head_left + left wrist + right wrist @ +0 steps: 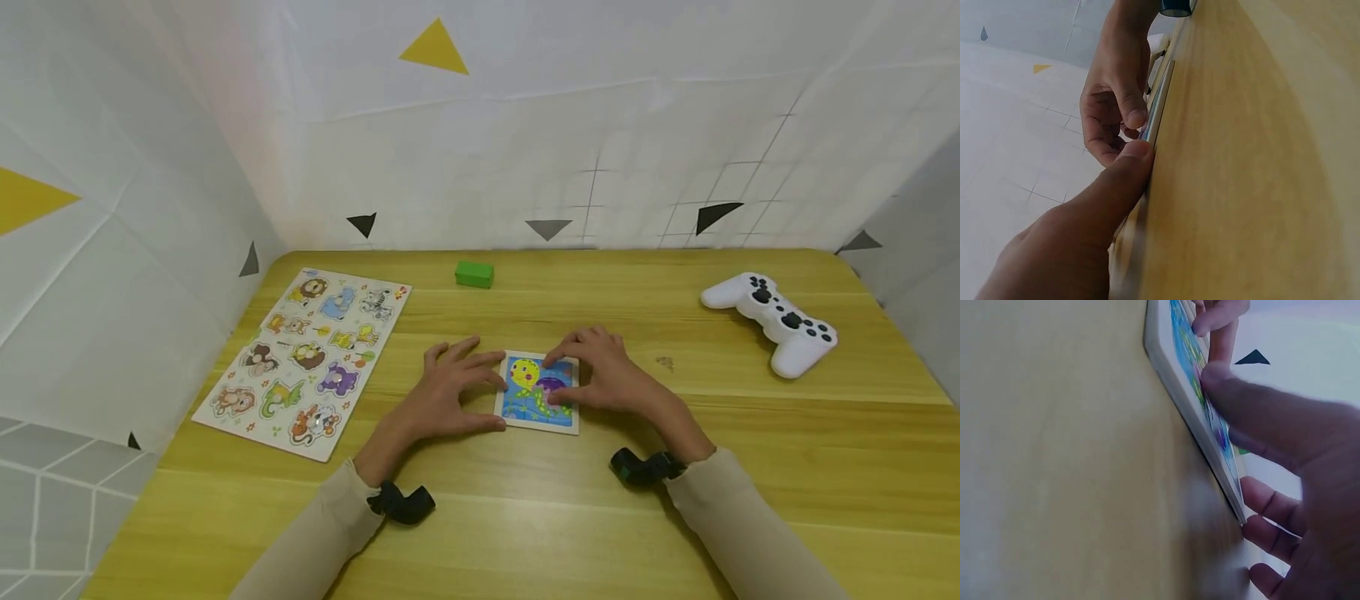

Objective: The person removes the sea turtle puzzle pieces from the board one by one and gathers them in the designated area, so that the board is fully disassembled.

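Note:
A small framed puzzle with a turtle picture lies flat on the wooden table. The left hand is at its left side, fingers spread, with fingertips and thumb at the frame's edge. Over the right part of the picture is the right hand, its thumb and index finger on or just above the purple shell. In the right wrist view, the thumb of the right hand is over the picture and other fingers are by the frame's edge. The left wrist view shows the left thumb against the frame's edge.
An animal puzzle board lies at the left of the table. A green block stands near the back edge, and a white game controller lies at the back right. Pale patterned sheets hang behind.

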{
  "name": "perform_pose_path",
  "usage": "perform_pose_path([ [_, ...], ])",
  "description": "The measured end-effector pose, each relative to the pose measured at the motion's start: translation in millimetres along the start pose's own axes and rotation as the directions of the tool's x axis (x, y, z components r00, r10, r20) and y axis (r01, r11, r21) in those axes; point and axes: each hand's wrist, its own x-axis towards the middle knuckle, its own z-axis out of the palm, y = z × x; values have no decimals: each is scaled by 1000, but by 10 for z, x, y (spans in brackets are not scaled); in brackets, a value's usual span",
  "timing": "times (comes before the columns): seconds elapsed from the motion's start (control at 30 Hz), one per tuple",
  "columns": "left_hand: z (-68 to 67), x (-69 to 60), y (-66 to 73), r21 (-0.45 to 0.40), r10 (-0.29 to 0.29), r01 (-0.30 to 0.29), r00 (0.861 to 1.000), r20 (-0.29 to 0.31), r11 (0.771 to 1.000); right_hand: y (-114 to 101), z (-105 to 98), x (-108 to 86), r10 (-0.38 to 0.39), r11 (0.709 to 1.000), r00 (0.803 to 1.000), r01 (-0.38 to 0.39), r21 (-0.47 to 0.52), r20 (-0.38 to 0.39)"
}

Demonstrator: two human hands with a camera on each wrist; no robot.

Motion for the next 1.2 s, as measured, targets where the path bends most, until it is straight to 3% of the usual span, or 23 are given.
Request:
perform_pose_path([
  [0.3,17,-9,-25,14,36,-36,998,-49,999,-79,-28,334,-112,994,991,111,22,77],
  [0.5,38,-16,-24,17,66,-65,995,-77,998,-95,-41,557,-161,987,967,153,52,200],
  [0.77,41,-3,-4,17,86,-85,992,-92,996,-131,-68,664,-193,981,932,171,96,307],
  [1.2,19,-2,-4,21,87,-85,992,-89,996,-281,-177,761,-119,993,897,115,35,426],
])
